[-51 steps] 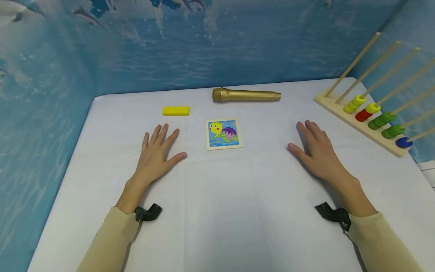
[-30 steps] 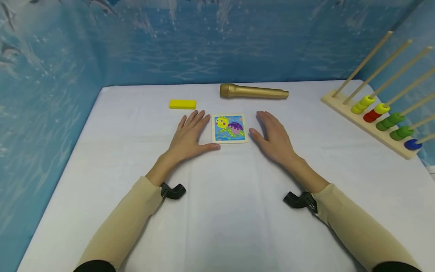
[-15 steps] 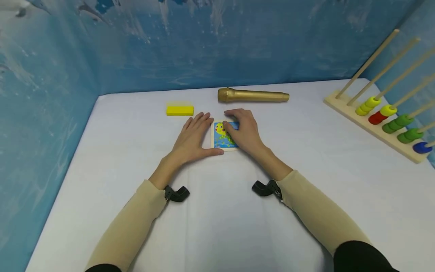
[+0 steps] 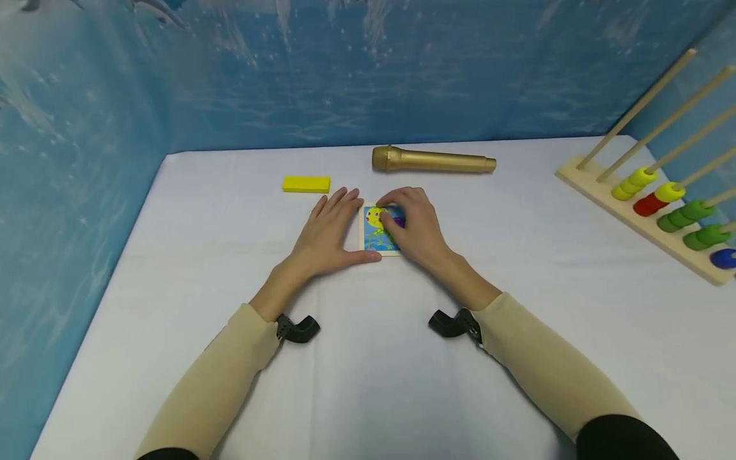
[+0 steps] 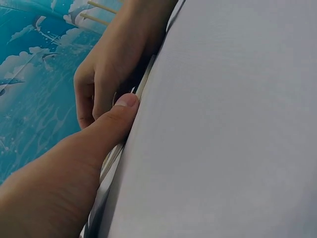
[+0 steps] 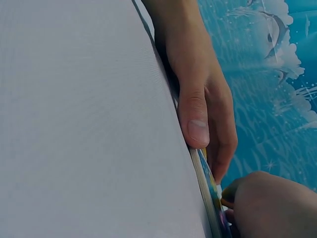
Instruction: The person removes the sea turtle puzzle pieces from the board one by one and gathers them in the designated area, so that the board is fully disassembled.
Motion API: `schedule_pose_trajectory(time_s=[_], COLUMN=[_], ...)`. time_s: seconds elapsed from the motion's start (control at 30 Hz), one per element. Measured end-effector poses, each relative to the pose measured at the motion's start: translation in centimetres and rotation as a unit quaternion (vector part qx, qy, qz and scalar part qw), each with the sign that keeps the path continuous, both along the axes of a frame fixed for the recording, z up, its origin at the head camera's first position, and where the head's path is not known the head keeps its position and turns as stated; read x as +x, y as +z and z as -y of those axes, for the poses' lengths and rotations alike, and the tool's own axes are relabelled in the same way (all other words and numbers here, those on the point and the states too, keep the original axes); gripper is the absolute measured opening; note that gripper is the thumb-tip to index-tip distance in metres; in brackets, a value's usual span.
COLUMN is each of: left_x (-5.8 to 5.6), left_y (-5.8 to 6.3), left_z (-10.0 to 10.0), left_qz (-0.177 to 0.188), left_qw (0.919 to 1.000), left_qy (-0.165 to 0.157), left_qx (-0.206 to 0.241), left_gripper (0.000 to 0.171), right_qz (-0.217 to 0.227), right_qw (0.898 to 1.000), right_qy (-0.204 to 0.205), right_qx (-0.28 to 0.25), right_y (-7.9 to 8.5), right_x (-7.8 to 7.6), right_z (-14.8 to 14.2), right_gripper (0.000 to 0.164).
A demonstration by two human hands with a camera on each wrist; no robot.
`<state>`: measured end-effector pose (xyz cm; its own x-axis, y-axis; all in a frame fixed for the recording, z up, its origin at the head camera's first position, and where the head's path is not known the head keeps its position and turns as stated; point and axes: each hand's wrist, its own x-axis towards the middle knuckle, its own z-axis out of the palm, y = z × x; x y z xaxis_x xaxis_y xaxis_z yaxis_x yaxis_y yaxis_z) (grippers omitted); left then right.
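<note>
A small square wooden jigsaw puzzle (image 4: 379, 243) with a turtle picture lies on the white table. My left hand (image 4: 323, 239) spreads along its left side, fingers straight. In the left wrist view the left thumb (image 5: 121, 111) rests against the puzzle's near edge. Over the right part of the puzzle arches my right hand (image 4: 422, 230), with fingers curled and thumb near the picture's middle. It pinches a puzzle piece (image 6: 227, 204), seen only as a thin sliver at the fingertips in the right wrist view. The puzzle's right side is hidden under this hand.
Behind the left hand lies a yellow block (image 4: 306, 184). A gold toy microphone (image 4: 434, 160) lies near the back edge. At the right stands a wooden bead rack (image 4: 644, 220) with tall rods and coloured beads. Blue sea-print curtains (image 4: 322, 76) border the table.
Both hands have come inward from flat on the table. The left has moved right to the puzzle's side; the right has moved left over it and curled its fingers.
</note>
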<state>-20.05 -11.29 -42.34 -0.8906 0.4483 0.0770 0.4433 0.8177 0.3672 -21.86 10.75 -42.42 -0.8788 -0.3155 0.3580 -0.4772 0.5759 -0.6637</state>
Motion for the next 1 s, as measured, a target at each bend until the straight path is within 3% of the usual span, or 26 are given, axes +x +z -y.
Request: schedule_pose_trajectory(time_s=[0.27,0.5,0.77,1.0], left_x=[0.0,-0.1,-0.1,-0.1], left_y=[0.7,0.3,0.0,0.1], left_z=[0.8,0.3,0.1,0.0], left_qz=[0.01,0.011,0.005,0.005], left_qw=[0.9999,0.9998,0.9998,0.9999], left_qy=[0.006,0.006,0.007,0.009], left_qx=[-0.006,0.016,0.02,0.012], left_gripper=[0.111,0.109,0.11,0.111], right_qz=[-0.008,-0.003,0.021,0.006], right_qw=[0.999,0.998,0.996,0.994], right_qy=[0.002,-0.003,0.001,0.006], right_qx=[0.051,0.061,0.082,0.107], right_y=[0.4,0.7,1.1,0.9], right_x=[-0.1,0.1,0.2,0.0], right_z=[1.7,1.5,2.0,2.2], right_gripper=[0.017,0.014,0.028,0.031])
